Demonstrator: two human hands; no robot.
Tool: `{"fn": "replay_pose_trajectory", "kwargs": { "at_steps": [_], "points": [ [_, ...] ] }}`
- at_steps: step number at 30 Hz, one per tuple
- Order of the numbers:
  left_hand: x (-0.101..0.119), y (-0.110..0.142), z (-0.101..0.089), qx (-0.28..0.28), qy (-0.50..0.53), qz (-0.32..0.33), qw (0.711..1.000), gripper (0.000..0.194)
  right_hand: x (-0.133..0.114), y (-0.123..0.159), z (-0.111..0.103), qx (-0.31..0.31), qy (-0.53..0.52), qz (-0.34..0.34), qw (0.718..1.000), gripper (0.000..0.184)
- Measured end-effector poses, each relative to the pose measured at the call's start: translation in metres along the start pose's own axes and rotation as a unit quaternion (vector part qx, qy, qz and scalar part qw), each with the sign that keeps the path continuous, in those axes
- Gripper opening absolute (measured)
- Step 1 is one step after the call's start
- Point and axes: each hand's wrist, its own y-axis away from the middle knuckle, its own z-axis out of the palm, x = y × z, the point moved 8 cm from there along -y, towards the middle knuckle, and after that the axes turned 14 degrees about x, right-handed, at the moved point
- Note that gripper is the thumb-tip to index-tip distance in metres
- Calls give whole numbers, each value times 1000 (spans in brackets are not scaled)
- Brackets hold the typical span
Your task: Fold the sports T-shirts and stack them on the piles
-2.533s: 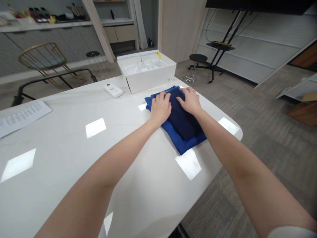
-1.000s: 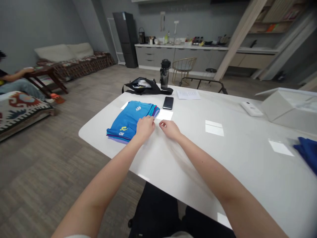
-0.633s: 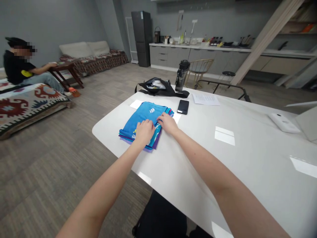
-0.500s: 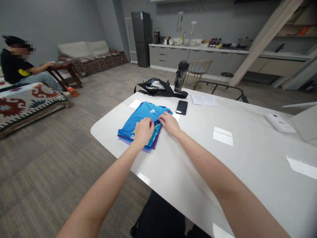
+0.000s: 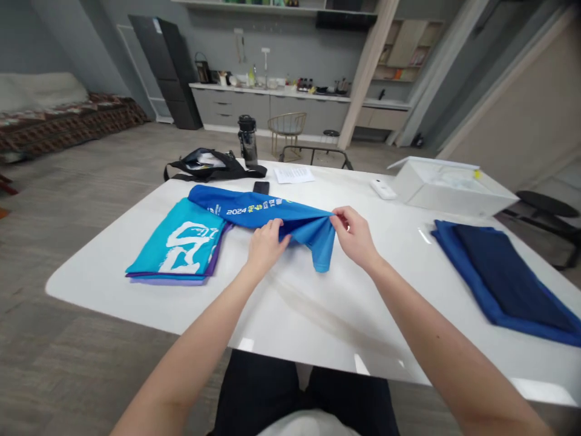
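My left hand (image 5: 267, 245) and my right hand (image 5: 354, 236) both pinch a blue T-shirt (image 5: 272, 213) printed with white "2024" lettering, holding it stretched above the white table (image 5: 290, 315). A sleeve or hem of the shirt hangs down between my hands. To the left of my left hand lies a folded stack of teal and purple garments (image 5: 177, 245), its near side apart from my hand. On the right, well away from my right hand, a folded navy garment (image 5: 503, 272) rests on a flat blue cloth (image 5: 472, 297).
Along the table's far side are a black bag (image 5: 209, 166), a black bottle (image 5: 247, 138), a black phone (image 5: 261, 188), a paper sheet (image 5: 294, 175), a white device (image 5: 382, 189) and an open white box (image 5: 449, 189). Stools and a chair stand beyond the table.
The blue T-shirt has come up off the stack and now stretches between my hands. The view has swung right, bringing the box and navy garment into sight, and the seated person has left the view.
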Motion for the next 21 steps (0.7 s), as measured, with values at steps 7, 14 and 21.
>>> {"fn": "replay_pose_trajectory", "kwargs": {
  "at_steps": [7,14,21],
  "points": [
    [133,25,86,-113,86,110,984,34,36,63,-140,53,78,117,989,21],
    [201,58,94,-179,203,183,945,29,73,90,-193,-29,173,122,977,26],
    [152,66,77,-204,131,77,967,19,74,107,-95,-203,181,49,961,39]
  ]
}}
